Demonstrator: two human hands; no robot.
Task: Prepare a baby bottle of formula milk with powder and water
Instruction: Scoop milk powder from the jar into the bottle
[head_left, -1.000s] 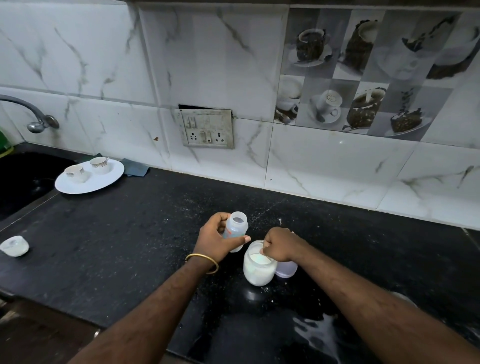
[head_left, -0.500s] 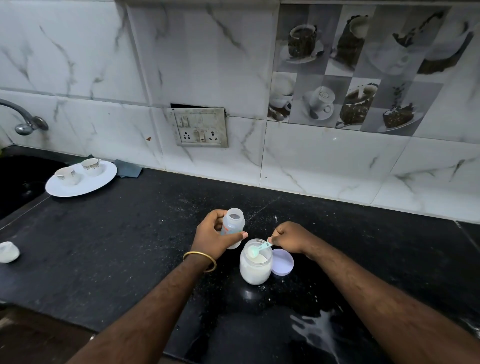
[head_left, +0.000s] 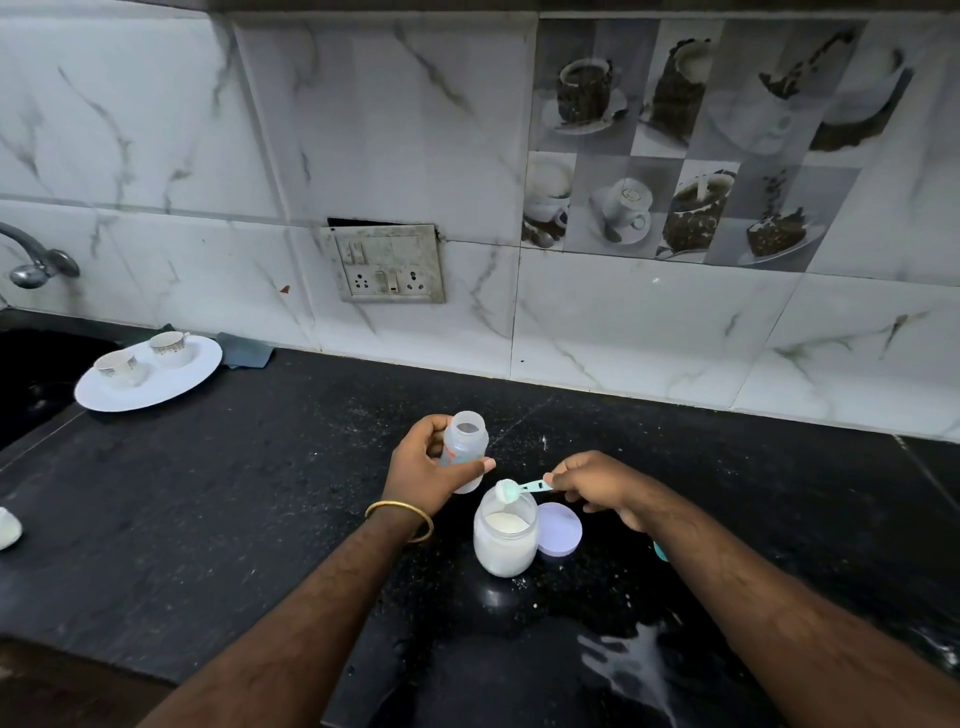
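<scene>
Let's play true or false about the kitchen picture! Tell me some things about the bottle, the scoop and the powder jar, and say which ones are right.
1. The left hand holds the baby bottle. True.
2. The bottle has its cap on. False: its mouth is open.
3. The scoop in the right hand carries white powder. True.
4. The powder jar is closed. False: it is open, and its lid lies on the counter beside it.
5. Two cups sit on the white plate near the sink. True.
</scene>
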